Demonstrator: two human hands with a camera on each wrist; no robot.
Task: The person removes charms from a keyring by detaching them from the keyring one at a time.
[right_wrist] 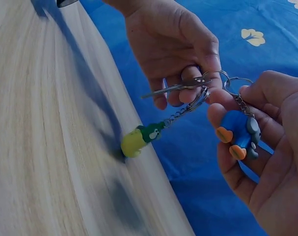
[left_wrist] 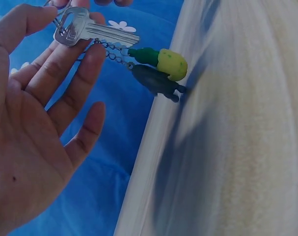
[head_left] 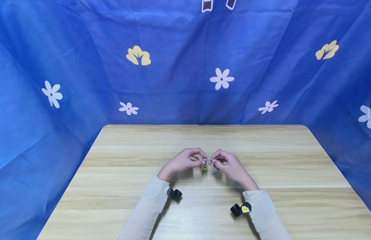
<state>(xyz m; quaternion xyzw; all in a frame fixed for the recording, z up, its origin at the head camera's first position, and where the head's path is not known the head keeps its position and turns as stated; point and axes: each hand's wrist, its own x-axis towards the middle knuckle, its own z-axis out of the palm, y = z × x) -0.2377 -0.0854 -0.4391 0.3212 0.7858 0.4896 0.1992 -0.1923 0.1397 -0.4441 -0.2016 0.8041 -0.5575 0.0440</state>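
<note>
My left grip (head_left: 185,160) pinches a ring (right_wrist: 225,73) beside the key (left_wrist: 107,34), my right grip (head_left: 230,165) another ring (right_wrist: 241,78) with the figurine (right_wrist: 235,129); I'd keep both steady.

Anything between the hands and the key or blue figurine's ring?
Nothing visible: the left hand holds the key, the right hand pinches the ring of the blue figurine. That overlaps another ring between the hands; can't tell if linked. The green-and-yellow figurine hangs clear.
</note>
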